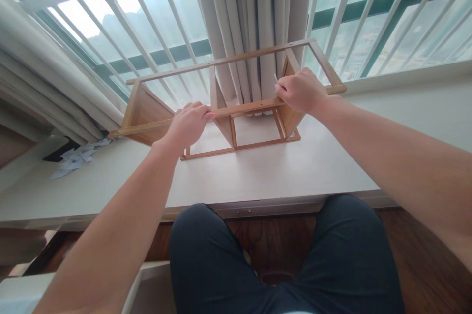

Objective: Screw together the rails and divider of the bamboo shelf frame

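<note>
A light-brown wooden shelf frame [239, 108] stands on the white window ledge, with upright panels between its long rails. Small holes or screw heads dot the rails. My left hand [190, 122] is closed over the near upper rail, left of the middle panel. At the right panel, my right hand [304, 88] makes a fist just above the same rail. A thin, pale metal end sticks up beside its thumb and looks like part of a hex key [276, 78]; the rest is hidden by the fingers.
Behind the frame hang grey curtains [254, 18] and white window bars [155, 33]. Crumpled white paper [75, 160] lies on the ledge [332, 166] at the left. My knees are near the ledge's front edge, above a dark wooden floor [273, 245].
</note>
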Available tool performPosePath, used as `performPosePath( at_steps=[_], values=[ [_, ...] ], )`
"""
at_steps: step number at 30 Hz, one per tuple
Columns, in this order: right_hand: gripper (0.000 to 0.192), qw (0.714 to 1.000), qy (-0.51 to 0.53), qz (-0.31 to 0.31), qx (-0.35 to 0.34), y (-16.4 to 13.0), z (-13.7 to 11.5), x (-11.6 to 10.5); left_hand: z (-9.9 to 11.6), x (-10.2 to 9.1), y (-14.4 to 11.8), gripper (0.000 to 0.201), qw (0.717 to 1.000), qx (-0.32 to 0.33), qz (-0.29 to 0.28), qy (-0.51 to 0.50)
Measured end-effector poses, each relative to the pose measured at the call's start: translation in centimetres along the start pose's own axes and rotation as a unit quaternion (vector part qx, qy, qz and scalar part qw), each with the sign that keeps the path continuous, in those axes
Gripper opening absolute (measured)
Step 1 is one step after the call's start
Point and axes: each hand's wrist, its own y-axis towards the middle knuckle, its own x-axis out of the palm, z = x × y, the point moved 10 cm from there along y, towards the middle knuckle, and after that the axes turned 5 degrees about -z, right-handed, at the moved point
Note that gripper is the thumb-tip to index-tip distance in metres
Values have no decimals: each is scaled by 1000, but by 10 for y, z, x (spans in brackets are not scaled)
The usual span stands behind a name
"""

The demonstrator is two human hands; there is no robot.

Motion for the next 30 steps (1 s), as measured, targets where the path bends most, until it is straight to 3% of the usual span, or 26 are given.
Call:
performPosePath(
  at_steps=[10, 24, 30],
  values=[
    [44, 998, 29, 50, -30, 35, 19, 10, -13, -5, 26, 41, 1000, 7, -2, -28],
    [35, 999, 30, -25, 35, 53, 26, 15, -20, -1, 44, 40, 1000, 9, -10, -13],
    [41, 994, 45, -78, 57, 63, 27, 22, -27, 4, 56, 36, 1000, 25, -17, -4]
  ],
)
